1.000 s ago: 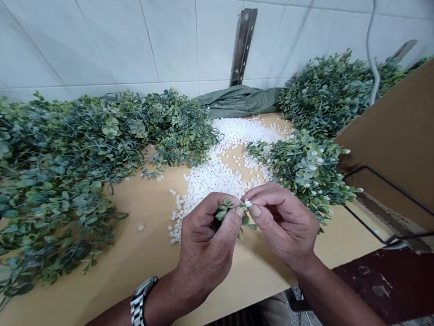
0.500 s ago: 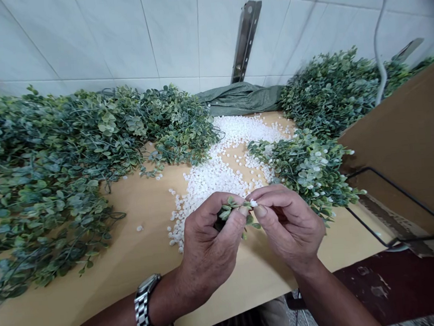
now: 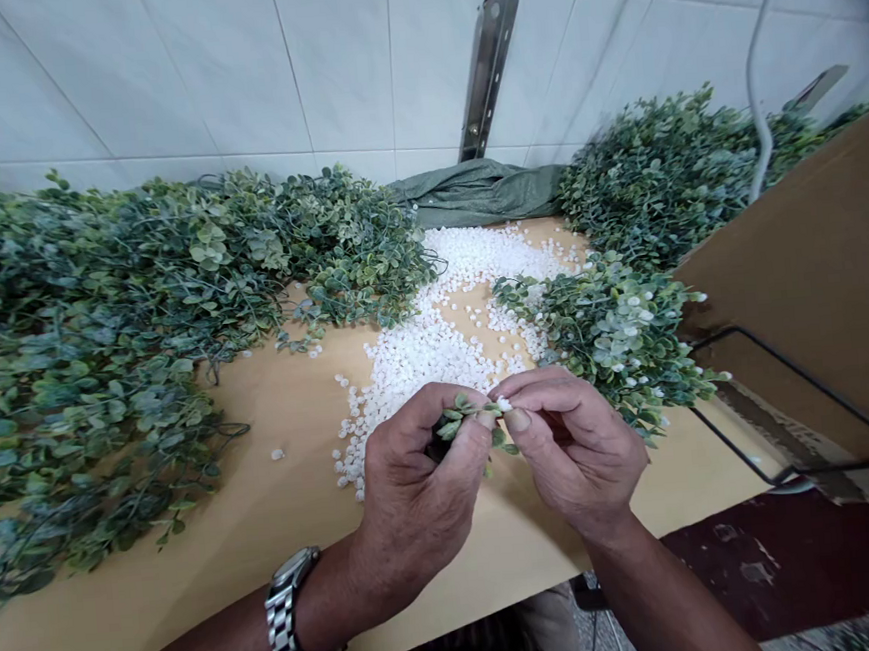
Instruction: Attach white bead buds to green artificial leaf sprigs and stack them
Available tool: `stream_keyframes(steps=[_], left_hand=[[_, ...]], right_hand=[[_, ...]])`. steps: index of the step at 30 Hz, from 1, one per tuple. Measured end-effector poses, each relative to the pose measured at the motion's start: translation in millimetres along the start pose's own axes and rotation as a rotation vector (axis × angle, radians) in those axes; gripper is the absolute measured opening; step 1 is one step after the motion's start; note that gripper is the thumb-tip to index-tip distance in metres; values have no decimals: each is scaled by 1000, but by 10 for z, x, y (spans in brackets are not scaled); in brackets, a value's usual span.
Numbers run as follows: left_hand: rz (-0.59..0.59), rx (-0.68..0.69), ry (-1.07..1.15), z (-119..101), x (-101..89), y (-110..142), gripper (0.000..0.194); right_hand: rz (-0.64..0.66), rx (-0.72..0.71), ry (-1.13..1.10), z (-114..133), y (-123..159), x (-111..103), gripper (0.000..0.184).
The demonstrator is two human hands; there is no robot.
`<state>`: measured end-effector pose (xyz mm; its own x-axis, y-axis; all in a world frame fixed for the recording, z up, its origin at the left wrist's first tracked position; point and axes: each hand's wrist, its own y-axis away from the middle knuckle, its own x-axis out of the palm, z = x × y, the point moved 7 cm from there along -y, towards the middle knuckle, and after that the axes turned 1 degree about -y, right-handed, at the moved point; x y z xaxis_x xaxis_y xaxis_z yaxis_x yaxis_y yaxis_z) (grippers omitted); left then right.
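Observation:
My left hand [image 3: 423, 477] is closed, pinching a small green leafy sprig [image 3: 451, 421] between thumb and forefinger. My right hand [image 3: 583, 444] pinches a small white bead [image 3: 502, 403] at the sprig's right-hand tip. The two hands' fingertips nearly meet there, over the front of the table. Just beyond them spreads a pile of loose white beads [image 3: 426, 351]. To the right of the pile lies a bunch of artificial greenery [image 3: 615, 326] with white beads on many of its tips. How the held bead sits on the stem is too small to make out.
Plain green artificial foliage [image 3: 233, 246] is heaped along the left and back of the table [image 3: 297, 396]. Another heap of greenery [image 3: 649, 178] stands at the back right. A cardboard sheet [image 3: 815, 286] and a black wire frame [image 3: 848, 413] border the right side.
The hands keep the same grip on the sprig and bead. The whole view has shifted very slightly; nothing else visibly differs.

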<state>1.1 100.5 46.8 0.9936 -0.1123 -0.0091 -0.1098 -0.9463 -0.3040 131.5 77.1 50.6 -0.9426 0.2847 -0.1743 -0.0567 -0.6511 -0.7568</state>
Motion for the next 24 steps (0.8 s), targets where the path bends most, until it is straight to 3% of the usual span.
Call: stream_keyframes(steps=[11, 18, 24], left_hand=[[-24, 82, -56, -67, -8, 10, 13], [-62, 244, -251, -182, -47, 45, 15], [-2, 339, -351, -249, -5, 68, 16]], right_hand=[[2, -79, 54, 26, 33, 7, 21], [35, -178, 202, 104, 50, 31, 24], [41, -237, 249, 174, 47, 26, 21]])
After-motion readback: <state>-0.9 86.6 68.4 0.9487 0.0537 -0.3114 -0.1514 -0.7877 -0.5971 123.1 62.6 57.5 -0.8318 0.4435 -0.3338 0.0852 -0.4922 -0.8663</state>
